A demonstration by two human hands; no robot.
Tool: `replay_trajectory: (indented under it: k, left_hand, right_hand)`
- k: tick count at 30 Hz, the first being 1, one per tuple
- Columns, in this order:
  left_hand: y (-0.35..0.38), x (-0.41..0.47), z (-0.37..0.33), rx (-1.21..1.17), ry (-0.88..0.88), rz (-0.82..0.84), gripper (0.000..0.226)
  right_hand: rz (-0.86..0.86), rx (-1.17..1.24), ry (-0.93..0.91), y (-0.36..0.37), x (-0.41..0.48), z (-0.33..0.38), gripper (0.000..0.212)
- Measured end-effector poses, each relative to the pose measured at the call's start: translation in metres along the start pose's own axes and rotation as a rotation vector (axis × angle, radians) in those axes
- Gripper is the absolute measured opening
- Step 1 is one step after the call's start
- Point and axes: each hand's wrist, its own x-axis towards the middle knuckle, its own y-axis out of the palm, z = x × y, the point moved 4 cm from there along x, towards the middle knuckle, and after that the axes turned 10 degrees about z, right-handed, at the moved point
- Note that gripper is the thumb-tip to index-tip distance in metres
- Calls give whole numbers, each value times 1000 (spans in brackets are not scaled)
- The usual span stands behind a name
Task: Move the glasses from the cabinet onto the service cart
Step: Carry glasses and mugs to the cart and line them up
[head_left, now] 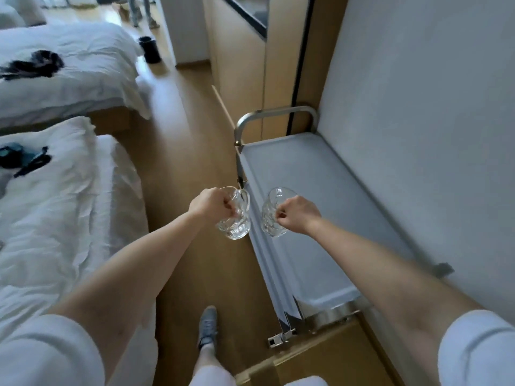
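Both hands are closed around handles. The left hand (pixel 211 204) grips the left mug (pixel 237 224) and the right hand (pixel 299 215) grips the right mug (pixel 270 215). Both mugs are clear, dimpled, thick glass and are carried in the air with nothing beneath them in contact. The right mug hangs over the flat top tray of the grey metal service cart (pixel 320 174), which stands against the pale grey wall (pixel 418 107). The left mug hangs near the cart's outer rim, and part of it seems to be over the light brown wooden floor (pixel 189 151) rather than the tray.

That position is the main risk. If the person lowers or lets go of the left mug where it is, it would probably catch the rim or miss the tray and fall to the floor, just ahead of the person's grey shoe (pixel 207 327). The left mug likely needs to travel further toward the wall first.

The two mugs are also near each other, so drawing the hands together during the descent could knock glass against glass. A mug held only by its handle can swing, and a tilted base might land on one edge and tip. The cart looks to have casters, so a firm nudge might roll it.
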Motion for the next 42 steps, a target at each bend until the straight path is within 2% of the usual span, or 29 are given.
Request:
replay_trajectory:
  k: [8,12,17,20,23,27,37,42]
  left_hand:
    - [-58,133,-16,429,208,129,12]
    - [-67,188,-29,516,285,144,15]
    - [-44,241,-59,595,410,149,14]
    - [-31,274,-80,629,446,155,13]
    - [-20,310,-107,647,461,151,22]
    - [-12,352,-141,707,518,151,14]
    - [8,433,-197,821,588,188,12]
    - [14,461,-220,835,691,206,14]
  right_hand:
    - [51,57,329,-18,75,-31,23]
    - [21,162,438,-11,93,-42,23]
    - [57,192,573,3,118,-74,27]
    - [86,202,612,2,135,-102,28]
    - [94,198,626,-5,156,-137,27]
    - [113,202,635,-18,184,-173,25]
    - [-12,218,691,-41,248,-227,22]
    - [-49,226,759,-52,266,-245,25]
